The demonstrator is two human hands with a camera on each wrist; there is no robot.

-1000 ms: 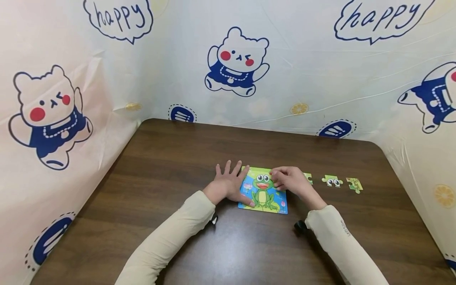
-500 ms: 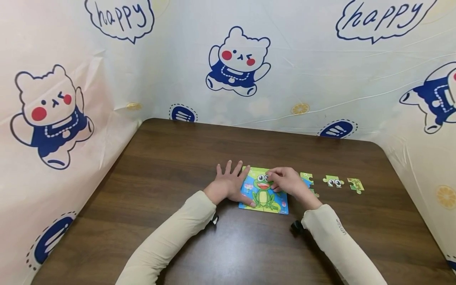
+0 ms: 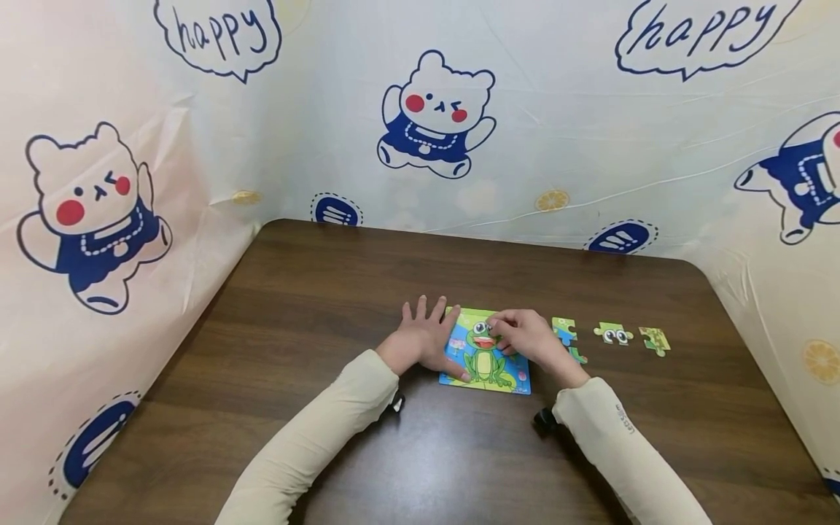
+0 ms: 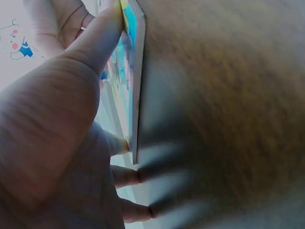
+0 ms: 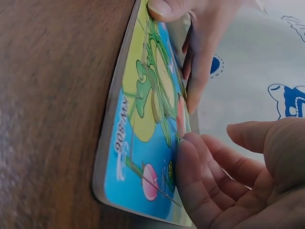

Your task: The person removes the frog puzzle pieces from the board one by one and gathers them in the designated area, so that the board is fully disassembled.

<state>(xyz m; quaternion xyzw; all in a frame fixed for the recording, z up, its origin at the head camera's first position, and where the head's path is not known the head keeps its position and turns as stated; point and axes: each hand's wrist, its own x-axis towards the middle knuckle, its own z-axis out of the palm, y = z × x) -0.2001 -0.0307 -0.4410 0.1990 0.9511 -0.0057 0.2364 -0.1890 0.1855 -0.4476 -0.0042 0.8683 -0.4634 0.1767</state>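
A square frog puzzle (image 3: 487,368) lies flat on the table in the head view. My left hand (image 3: 425,341) is spread over its left edge, thumb resting on the lower left corner; its straight fingers also show in the left wrist view. My right hand (image 3: 528,337) is over the upper right part, fingertips bunched at the frog's eye and covering it. These curled fingers seem to pinch a puzzle piece, mostly hidden by the hand. In the right wrist view the fingertips (image 5: 186,148) touch the frog puzzle's surface, where raised piece edges show.
Loose puzzle pieces lie right of the board: a green-and-blue one (image 3: 564,330) nearest, with green below it, one with printed eyes (image 3: 614,335), and a yellow-green one (image 3: 654,340). The brown table (image 3: 341,292) is bounded by a patterned curtain (image 3: 558,124).
My right hand has shifted slightly left over the puzzle, covering the frog's right eye and uncovering more of the loose piece beside the board. The left hand has stayed in place.
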